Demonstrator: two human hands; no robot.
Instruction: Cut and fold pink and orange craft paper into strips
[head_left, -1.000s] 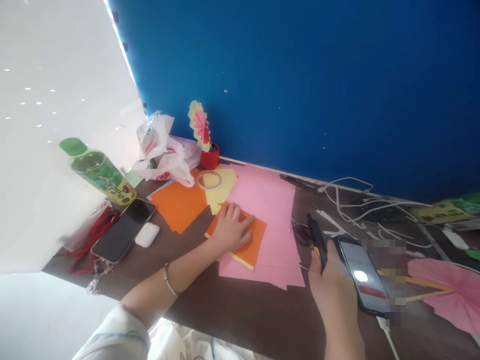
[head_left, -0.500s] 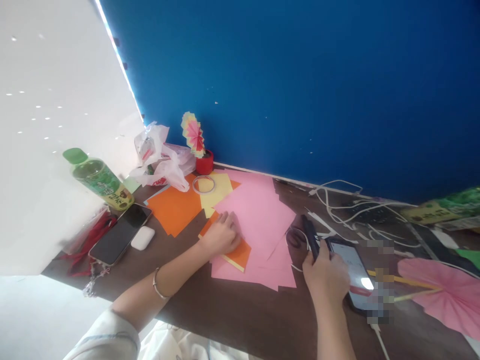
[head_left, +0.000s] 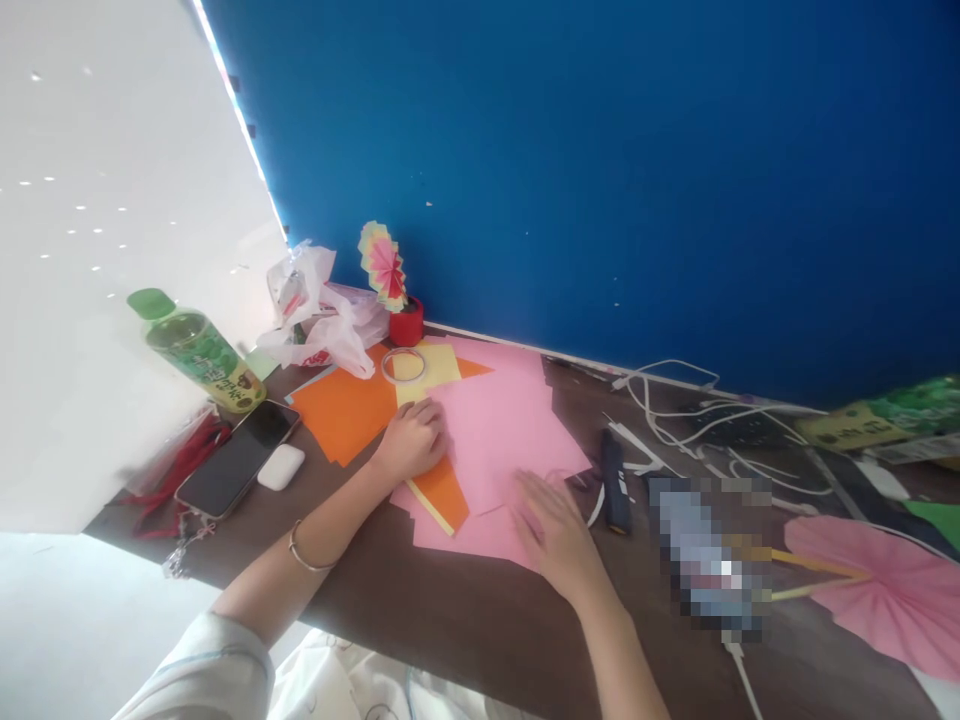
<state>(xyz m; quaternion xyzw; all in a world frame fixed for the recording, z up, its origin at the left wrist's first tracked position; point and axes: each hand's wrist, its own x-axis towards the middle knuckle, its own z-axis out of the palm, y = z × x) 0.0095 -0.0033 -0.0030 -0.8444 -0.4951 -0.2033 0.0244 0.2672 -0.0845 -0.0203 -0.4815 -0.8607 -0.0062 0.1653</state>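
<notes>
My left hand [head_left: 411, 440], its fingers curled, rests on a folded orange paper with a yellow edge [head_left: 448, 497]; what its fingers hold is hidden. My right hand [head_left: 551, 530] lies with fingers spread on the pink sheets [head_left: 510, 420]. Yellow paper [head_left: 442, 363] and orange sheets [head_left: 349, 405] lie to the left of the pink ones. A roll of clear tape [head_left: 403, 366] sits on them. To the right of the pink sheets a black stapler-like tool [head_left: 615, 485] lies on the desk, touched by neither hand.
At the left are a green-capped bottle [head_left: 199, 350], a dark phone [head_left: 236, 462] and a white case [head_left: 281, 467]. Behind stand a plastic bag [head_left: 322, 315] and a red pot [head_left: 406, 325] with a paper flower. White cables [head_left: 675, 405] and a pink paper fan [head_left: 885, 590] are at the right.
My right hand has let go of the black tool and moved left onto the pink sheets. My left hand has shifted left and slightly up, and the folded orange paper has turned.
</notes>
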